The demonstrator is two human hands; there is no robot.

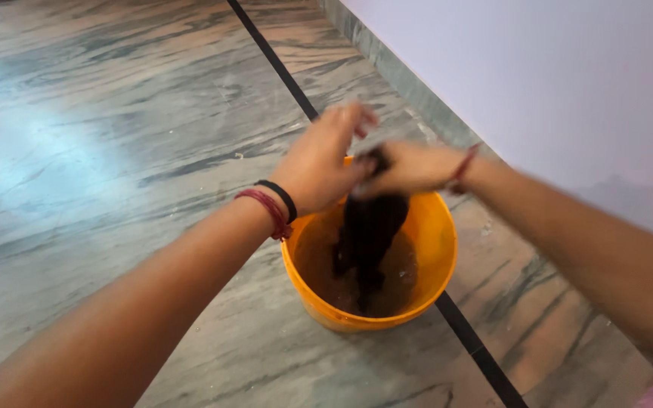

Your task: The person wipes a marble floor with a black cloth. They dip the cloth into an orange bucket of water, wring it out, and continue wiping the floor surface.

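left hand (319, 162) + right hand (410, 168): fingers clamped on dark wet cloth (368, 227), frame centre | cloth half lifted, lower end still in orange bucket (436, 234) of murky water | wringing seems unfinished

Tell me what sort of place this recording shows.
Probably a room in a home: polished grey stone floor, plain pale wall, and an orange bucket of murky water on the floor, a dark wet cloth above it.

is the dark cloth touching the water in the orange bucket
Touching. The head view shows the dark cloth hanging from the left hand and right hand, its lower end dipping into the brown water inside the orange bucket.
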